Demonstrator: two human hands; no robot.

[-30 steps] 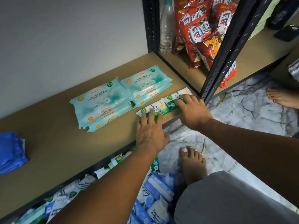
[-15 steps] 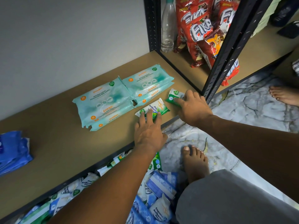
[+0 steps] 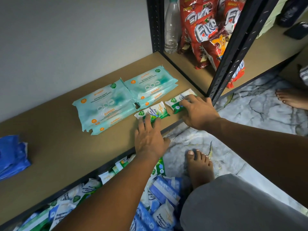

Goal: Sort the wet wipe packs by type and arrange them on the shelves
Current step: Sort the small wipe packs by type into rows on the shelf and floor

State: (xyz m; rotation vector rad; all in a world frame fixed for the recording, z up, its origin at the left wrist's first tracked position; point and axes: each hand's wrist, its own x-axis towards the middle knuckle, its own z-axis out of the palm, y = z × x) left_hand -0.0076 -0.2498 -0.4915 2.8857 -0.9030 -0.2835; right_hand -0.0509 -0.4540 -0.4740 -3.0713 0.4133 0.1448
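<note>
Two small green-and-white antibacterial wipe packs lie near the front edge of the brown shelf board. My left hand lies flat, its fingertips resting on the near edge of the left small pack. My right hand curls its fingers over the right end of the other small pack, beside the black shelf post. Behind them sit two stacks of large teal wipe packs, one on the left and one on the right.
A pile of blue packs sits at the shelf's left end. Several mixed wipe packs lie heaped on the floor below the shelf. My bare foot stands on the marble floor. Red snack bags and a plastic bottle fill the neighbouring bay.
My right hand slid across its small pack and shifted it, opening a gap between the two small packs. My left hand stayed on its pack.
</note>
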